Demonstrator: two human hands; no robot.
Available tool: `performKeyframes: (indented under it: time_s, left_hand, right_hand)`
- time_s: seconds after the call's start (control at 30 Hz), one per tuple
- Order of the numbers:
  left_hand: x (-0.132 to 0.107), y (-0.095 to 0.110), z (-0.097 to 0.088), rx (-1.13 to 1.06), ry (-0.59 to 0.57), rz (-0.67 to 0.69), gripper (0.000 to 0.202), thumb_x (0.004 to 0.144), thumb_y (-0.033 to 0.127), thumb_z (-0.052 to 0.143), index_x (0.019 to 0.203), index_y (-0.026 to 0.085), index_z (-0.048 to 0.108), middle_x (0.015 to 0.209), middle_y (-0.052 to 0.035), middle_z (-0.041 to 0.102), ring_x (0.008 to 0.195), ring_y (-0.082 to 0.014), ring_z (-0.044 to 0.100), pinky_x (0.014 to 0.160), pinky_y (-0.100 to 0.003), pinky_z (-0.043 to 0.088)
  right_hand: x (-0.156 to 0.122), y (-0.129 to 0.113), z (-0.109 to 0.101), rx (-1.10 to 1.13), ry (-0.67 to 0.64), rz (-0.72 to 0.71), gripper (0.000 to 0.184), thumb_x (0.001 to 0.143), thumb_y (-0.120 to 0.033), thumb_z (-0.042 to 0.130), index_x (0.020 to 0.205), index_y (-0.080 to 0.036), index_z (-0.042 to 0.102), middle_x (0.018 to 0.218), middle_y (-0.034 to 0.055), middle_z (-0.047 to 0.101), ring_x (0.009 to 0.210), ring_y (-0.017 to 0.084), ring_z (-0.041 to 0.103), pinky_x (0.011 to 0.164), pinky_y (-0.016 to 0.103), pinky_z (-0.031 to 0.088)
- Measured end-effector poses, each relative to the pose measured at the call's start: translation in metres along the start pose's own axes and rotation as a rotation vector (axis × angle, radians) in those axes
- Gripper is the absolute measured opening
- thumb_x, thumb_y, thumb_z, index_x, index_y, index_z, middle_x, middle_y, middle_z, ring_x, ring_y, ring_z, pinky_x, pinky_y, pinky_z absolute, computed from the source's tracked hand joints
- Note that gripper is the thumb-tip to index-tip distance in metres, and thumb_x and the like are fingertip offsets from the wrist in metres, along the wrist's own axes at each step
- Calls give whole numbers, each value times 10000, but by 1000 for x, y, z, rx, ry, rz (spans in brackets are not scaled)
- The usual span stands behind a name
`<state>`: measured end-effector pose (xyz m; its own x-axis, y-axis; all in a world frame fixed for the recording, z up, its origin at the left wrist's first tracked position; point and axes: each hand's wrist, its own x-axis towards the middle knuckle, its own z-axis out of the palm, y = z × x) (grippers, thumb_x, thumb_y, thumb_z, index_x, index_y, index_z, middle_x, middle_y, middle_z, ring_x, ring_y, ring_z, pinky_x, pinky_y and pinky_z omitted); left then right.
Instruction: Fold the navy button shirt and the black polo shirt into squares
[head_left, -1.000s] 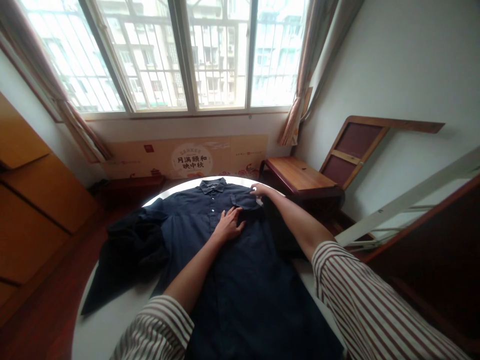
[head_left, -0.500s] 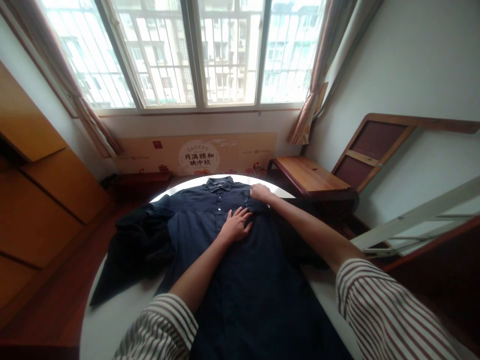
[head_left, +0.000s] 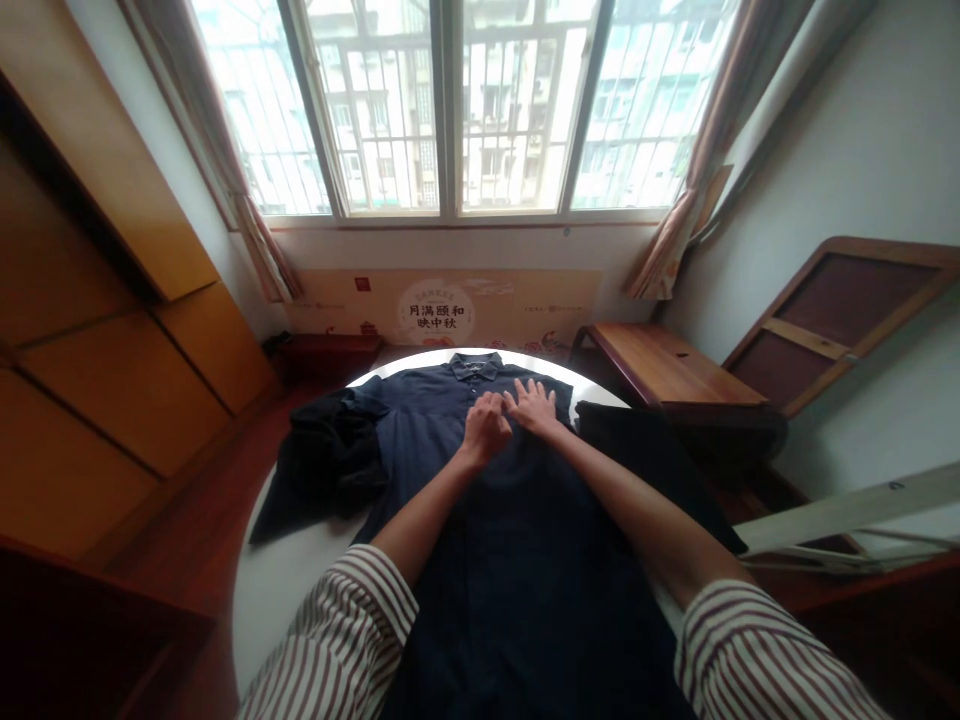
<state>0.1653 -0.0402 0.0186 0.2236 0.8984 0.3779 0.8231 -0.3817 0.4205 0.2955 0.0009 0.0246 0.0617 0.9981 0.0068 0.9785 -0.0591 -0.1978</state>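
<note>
A dark navy button-up shirt lies front up on a white round table, its collar at the far edge. My left hand is closed at the chest, beside the button line, with its fingers curled on the shirt's cloth; the fingertips are partly hidden. Just to its right, my right hand lies flat on the chest with fingers spread. The two hands almost touch at the thumbs.
Bunched black clothing lies on the table's left side, and a flat black cloth on its right. Behind the table's right side stands a wooden bench. Wooden cabinets line the left, and a window is ahead.
My left hand has gone from flat to closed. My right hand has let go of the cloth near the shirt's right-hand shoulder and now lies spread on the chest. The view has turned left.
</note>
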Motion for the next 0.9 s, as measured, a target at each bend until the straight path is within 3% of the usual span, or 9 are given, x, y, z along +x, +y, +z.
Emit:
performKeyframes:
  time_s: [0.1,0.23,0.33,0.43,0.53,0.6,0.77,0.83,0.9]
  left_hand:
    - [23,-36,-45,77,3,-301,323,889,216,426,1162,178,594,1220,-137,620,1149,-286,561,962,-421,461]
    - [36,-113,-110,215,10,-620,435,927,325,417,1292,118,533,1329,-232,557,1265,-421,477,962,-600,420]
    - [28,-163,-138,292,10,-757,459,902,370,512,1299,139,514,1345,-250,541,1283,-482,436,947,-695,370]
    - [14,-192,-144,302,-22,-765,439,885,390,587,1212,102,536,1224,-250,614,1192,-457,526,926,-650,409]
    - [5,-201,-142,290,-8,-668,438,874,295,627,1197,26,505,1139,-249,644,1121,-386,588,917,-535,461]
    - [6,-196,-139,289,45,-548,441,865,161,604,1254,7,467,1232,-267,593,1174,-358,562,949,-478,456]
    - [22,-163,-117,268,105,-171,472,913,23,408,1366,145,449,1415,-139,480,1319,-213,445,1098,-308,351]
    - [23,-148,-99,264,35,-59,505,909,24,405,1379,201,461,1396,-91,507,1286,-188,477,1089,-281,359]
    - [20,-136,-79,272,-125,15,513,900,90,485,1391,237,466,1380,-73,532,1233,-207,529,1048,-298,403]
  right_hand:
    - [-50,-29,4,5,11,-234,633,971,-530,357,1517,-211,337,1593,131,263,1454,337,213,1155,551,129]
    - [-133,-49,26,101,-22,-657,636,964,-580,341,1495,-232,384,1571,125,320,1440,360,251,1138,610,160]
    - [-169,-47,39,148,-74,-715,627,971,-581,325,1503,-251,371,1589,111,280,1458,355,209,1141,616,158]
    - [-176,-44,44,163,-88,-702,614,982,-554,315,1500,-232,382,1591,105,274,1473,340,161,1158,593,135]
    - [-174,-44,44,163,-86,-699,611,984,-545,315,1496,-220,392,1591,106,273,1477,333,149,1163,586,121]
    - [-173,-45,44,162,-85,-695,604,986,-541,311,1490,-222,403,1592,104,270,1477,333,147,1163,586,115]
    - [-175,-45,47,160,-69,-702,602,990,-538,298,1490,-222,404,1593,97,267,1477,334,148,1165,584,103]
    - [-175,-45,48,158,-60,-703,605,988,-540,299,1491,-219,404,1591,99,272,1475,341,152,1162,587,109]
    - [-174,-44,50,156,-53,-702,606,988,-539,301,1490,-217,404,1591,102,271,1474,345,152,1160,590,114]
